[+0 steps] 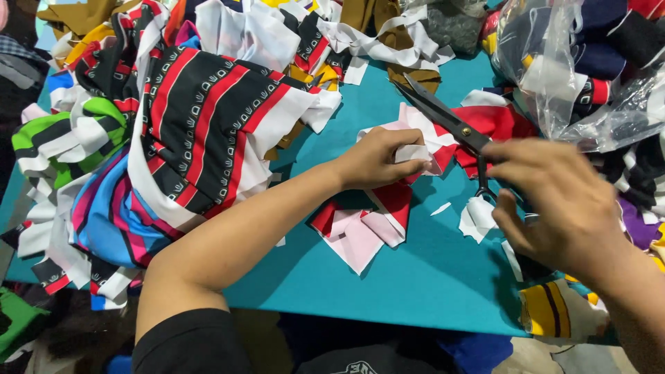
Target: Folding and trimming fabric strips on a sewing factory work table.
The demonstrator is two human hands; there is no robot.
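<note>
I am pinning a white-and-red fabric scrap (443, 138) against the teal worktop (415, 277) with my left hand (377, 158), its fingers (409, 154) curling closed over the scrap's white edge so the cloth is staying flat and taut for the blades. My right hand (554, 204) is gripping the handles of the black scissors (450, 125), fingers wrapped around the loops; the long blades are lying nearly shut, pointing away from me across the scrap and over its far edge. The scrap itself is sitting just right of my left hand, directly under the scissors, touching both.

Nearer to me than the scissors, cut pieces in pink, white and red (360, 228) are lying loose on the worktop, and a small white offcut (476, 218) is resting just below the scissor handles. Far left of the scissors, a big heap of striped fabric (201, 125) in black, red and white is piling up beside my left forearm. Right of the scissors, a clear plastic bag (589, 76) stuffed with dark cloth is leaning in. A yellow striped piece (554, 308) is hanging at the worktop's near edge, below my right wrist.
</note>
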